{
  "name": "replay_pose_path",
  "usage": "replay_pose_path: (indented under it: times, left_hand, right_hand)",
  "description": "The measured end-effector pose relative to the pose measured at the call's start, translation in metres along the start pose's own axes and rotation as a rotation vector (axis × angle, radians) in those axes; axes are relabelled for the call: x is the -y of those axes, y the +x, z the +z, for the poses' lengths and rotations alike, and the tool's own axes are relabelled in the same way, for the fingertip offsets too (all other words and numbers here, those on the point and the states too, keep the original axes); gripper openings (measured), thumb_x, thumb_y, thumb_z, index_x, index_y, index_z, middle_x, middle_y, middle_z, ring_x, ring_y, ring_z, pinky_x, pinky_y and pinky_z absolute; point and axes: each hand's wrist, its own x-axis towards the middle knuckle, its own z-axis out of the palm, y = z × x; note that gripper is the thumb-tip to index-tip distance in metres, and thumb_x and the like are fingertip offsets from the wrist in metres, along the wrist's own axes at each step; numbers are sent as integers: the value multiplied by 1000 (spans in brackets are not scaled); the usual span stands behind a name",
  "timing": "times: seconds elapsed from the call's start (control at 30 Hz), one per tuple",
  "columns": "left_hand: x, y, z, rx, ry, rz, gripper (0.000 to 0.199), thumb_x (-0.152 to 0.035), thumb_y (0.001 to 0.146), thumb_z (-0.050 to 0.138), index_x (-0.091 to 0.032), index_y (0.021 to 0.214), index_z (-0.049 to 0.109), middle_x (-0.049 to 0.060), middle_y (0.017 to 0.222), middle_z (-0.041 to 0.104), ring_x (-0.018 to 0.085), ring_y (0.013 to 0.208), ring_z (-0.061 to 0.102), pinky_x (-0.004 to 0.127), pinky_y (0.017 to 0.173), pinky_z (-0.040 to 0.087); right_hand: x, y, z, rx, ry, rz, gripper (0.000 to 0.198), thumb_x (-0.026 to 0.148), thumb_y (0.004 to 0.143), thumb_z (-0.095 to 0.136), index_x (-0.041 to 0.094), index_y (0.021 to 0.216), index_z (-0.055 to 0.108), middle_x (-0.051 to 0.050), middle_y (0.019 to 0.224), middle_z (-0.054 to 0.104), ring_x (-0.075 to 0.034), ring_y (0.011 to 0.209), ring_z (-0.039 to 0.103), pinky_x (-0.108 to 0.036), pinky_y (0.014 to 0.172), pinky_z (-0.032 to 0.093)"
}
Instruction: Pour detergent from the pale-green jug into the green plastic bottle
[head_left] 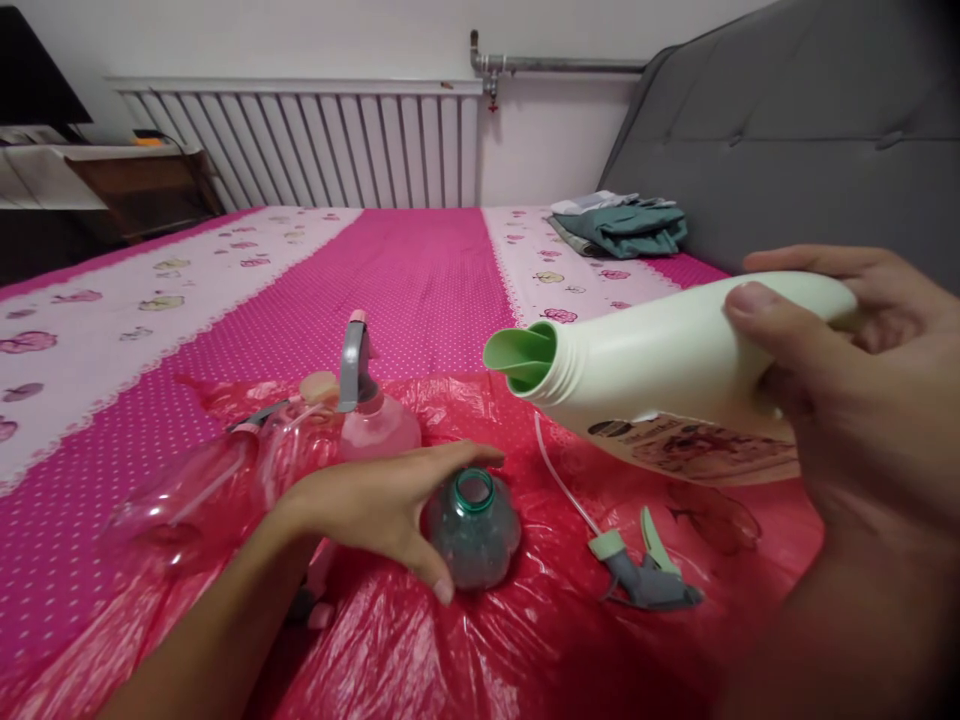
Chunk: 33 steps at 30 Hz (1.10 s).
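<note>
Right hand [862, 400] holds jug [675, 385] by its rear body, thumb on top, fingers wrapped behind. Jug's long axis lies near horizontal, running leftward from the hand, spout [525, 355] tipped slightly down. Cap off; green pour lip open.

Left hand [375, 505] curls around small bottle [472, 530], thumb at the near side, fingers round the far side, steadying it upright on the red sheet [525, 650]. Bottle mouth faces up, uncapped.

Key relation: spout sits above the bottle mouth and a little to its right, clearly apart; no liquid seen between them. Bottle lies below and left of the right hand, directly inside the left hand's grasp.

Trigger head [645, 570] with trailing tube lies on the sheet right of the bottle, below the jug. Pink sprayer [367, 410] stands just beyond the left hand.
</note>
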Motion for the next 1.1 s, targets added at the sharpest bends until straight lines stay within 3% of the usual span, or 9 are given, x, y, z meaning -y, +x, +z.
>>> replay_pose_path:
  times: [0.1, 0.2, 0.27, 0.37, 0.5, 0.83, 1.1]
  left_hand:
    - [-3, 0, -2, -30, -48, 46, 100, -53, 68, 90, -21, 150, 43, 13, 156, 49, 34, 143, 47, 44, 117, 38]
    - [-5, 1, -1, -77, -47, 112, 78, -52, 73, 87, -20, 137, 55, 12, 147, 57, 32, 136, 53, 42, 110, 45]
    - [-5, 4, -1, -88, -17, 154, 74, -50, 71, 89, -20, 131, 59, 11, 142, 60, 32, 132, 55, 41, 107, 47]
    - [-4, 8, 1, -106, 38, 182, 77, -49, 66, 92, -21, 130, 60, 11, 142, 58, 32, 130, 56, 42, 108, 47]
    - [-1, 10, 1, -104, 47, 185, 78, -46, 63, 94, -21, 129, 61, 10, 140, 59, 32, 128, 57, 42, 106, 48]
    - [1, 5, 2, -89, 51, 139, 74, -43, 66, 92, -19, 129, 60, 11, 138, 62, 32, 123, 59, 39, 100, 48]
    - [0, 5, 2, -73, 29, 151, 70, -44, 69, 90, -19, 128, 61, 10, 133, 64, 30, 119, 60, 37, 97, 47]
  right_hand:
    - [1, 1, 0, -36, 15, 43, 62, 61, 63, 84, 26, 113, 72, -5, 94, 56, -3, 66, 47, -13, 40, 30]
    - [1, 2, 0, -45, 20, 33, 64, 61, 60, 85, 25, 112, 73, -5, 88, 54, -3, 62, 44, -15, 38, 28]
    - [2, 3, 0, -43, 9, 12, 67, 62, 61, 84, 23, 113, 73, -5, 85, 53, -3, 60, 44, -15, 37, 29]
    - [3, 3, 2, -30, 3, -17, 67, 61, 63, 84, 21, 116, 72, -4, 83, 52, -3, 59, 45, -15, 39, 34]
    - [5, 2, 3, -25, 41, -53, 61, 55, 63, 85, 20, 112, 74, -5, 90, 55, -2, 64, 48, -10, 40, 30]
    - [5, 2, 2, -80, 48, -51, 67, 57, 60, 86, 17, 114, 73, -6, 86, 56, -3, 61, 43, -13, 37, 26]
    - [9, 1, -1, -78, 35, -64, 63, 56, 65, 84, 21, 116, 73, -6, 98, 59, -4, 73, 51, -12, 44, 34]
